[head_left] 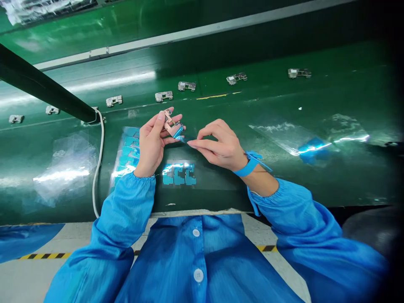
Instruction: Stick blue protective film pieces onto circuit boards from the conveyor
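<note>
My left hand [153, 141] grips a small copper-coloured metal bracket [171, 123] between thumb and fingers, held up over the green bench. My right hand [217, 145] pinches a thin blue film strip [182, 135] that touches the lower end of the bracket. A blue wrist strap [249, 164] sits on my right wrist. Below my hands lies a clear sheet with three blue film pieces [179, 174]. A longer sheet of blue pieces [128, 153] lies just left of my left hand.
Several small metal brackets [164, 96] ride in a row on the green conveyor belt [221, 50] behind. Clear plastic films lie at left [67, 166] and right [311, 141]. A black bar [44, 86] and a white cable [97, 168] stand at left.
</note>
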Motion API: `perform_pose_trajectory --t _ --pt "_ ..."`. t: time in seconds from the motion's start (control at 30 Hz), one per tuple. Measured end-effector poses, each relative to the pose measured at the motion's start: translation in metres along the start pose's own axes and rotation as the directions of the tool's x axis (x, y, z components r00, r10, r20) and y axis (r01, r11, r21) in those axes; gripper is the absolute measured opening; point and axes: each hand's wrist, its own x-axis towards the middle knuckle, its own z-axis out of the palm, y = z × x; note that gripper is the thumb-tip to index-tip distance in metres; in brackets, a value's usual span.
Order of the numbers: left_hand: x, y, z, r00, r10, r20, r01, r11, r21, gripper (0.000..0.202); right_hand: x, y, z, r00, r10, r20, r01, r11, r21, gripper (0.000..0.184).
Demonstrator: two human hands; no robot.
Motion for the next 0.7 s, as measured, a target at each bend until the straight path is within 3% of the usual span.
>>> perform_pose_trajectory --t 0.43,0.7 --pt "-0.0019 0.0006 0.0000 0.992 -0.009 0.122 0.018 0.998 -0.068 0.036 0.0038 -0.0014 -0.0003 0.998 -0.051 -0.046 0.050 0.999 -0.011 0.019" --pt "0.0000 -0.0008 -0.0001 0.997 -0.012 0.070 0.016 0.999 -0.050 0.034 0.0035 -0.0015 -0.0002 0.994 -0.071 -0.079 0.072 0.997 0.020 0.023"
